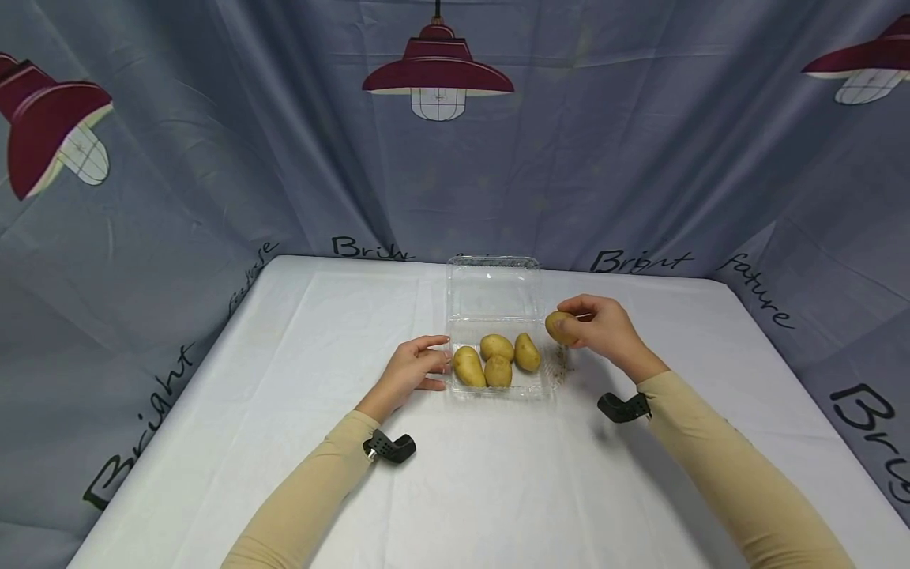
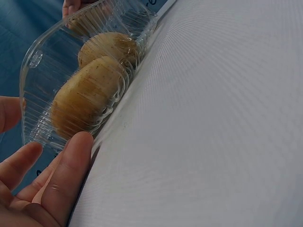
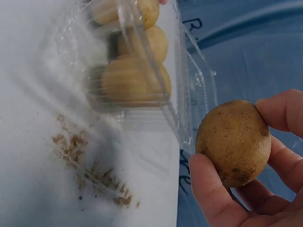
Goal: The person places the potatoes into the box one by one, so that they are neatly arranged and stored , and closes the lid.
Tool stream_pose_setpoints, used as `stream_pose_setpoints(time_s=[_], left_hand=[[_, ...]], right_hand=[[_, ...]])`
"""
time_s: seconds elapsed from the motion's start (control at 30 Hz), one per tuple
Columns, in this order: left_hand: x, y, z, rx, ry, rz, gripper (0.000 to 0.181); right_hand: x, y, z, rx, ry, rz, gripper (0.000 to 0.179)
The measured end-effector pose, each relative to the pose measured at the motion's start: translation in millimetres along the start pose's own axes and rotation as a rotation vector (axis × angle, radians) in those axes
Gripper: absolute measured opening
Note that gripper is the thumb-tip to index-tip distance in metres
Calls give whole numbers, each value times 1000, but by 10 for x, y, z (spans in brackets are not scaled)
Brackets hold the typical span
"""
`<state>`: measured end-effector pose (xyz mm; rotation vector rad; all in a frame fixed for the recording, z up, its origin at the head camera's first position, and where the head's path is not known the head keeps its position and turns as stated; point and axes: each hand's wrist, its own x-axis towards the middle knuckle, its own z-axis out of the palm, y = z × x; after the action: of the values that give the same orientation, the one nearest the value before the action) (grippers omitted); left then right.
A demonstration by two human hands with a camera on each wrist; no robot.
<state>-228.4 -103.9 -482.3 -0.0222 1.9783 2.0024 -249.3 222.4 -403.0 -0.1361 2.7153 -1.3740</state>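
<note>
A clear plastic clamshell box (image 1: pixel 493 291) stands on the table with its lid raised at the back. Several potatoes (image 1: pixel 469 367) lie inside. Just right of the box, my right hand (image 1: pixel 600 328) pinches another potato (image 3: pixel 234 142) between thumb and fingers, above the table. Dark specks of soil mark that potato's skin in the right wrist view. At the box's left wall is my left hand (image 1: pixel 412 370), its fingers extended and spread, fingertips at the plastic. In the left wrist view, two potatoes (image 2: pixel 87 94) show through the ribbed wall.
Loose brown soil (image 1: pixel 560 365) lies on the white tablecloth (image 1: pixel 490 482) beside the box's right wall. A grey-blue curtain (image 1: pixel 320 142) with printed lamps and lettering hangs behind the table and at its sides. Each wrist carries a black camera mount (image 1: pixel 623 407).
</note>
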Motion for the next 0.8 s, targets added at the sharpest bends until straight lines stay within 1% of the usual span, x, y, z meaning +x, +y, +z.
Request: stream_pose_setpoints(time_s=[0.2,0.43,0.8], left_hand=[[8,-2,0,-4,-1,4,47],[9,-3,0,8,0,7,47],[18,-33,3,13,2,6,47]], right_hand=[[-32,-97,16,4,-18,-47,40],[-68,-185,66,1,-47,-66,39],[-127,-209,163,-41,-92,-102,34]])
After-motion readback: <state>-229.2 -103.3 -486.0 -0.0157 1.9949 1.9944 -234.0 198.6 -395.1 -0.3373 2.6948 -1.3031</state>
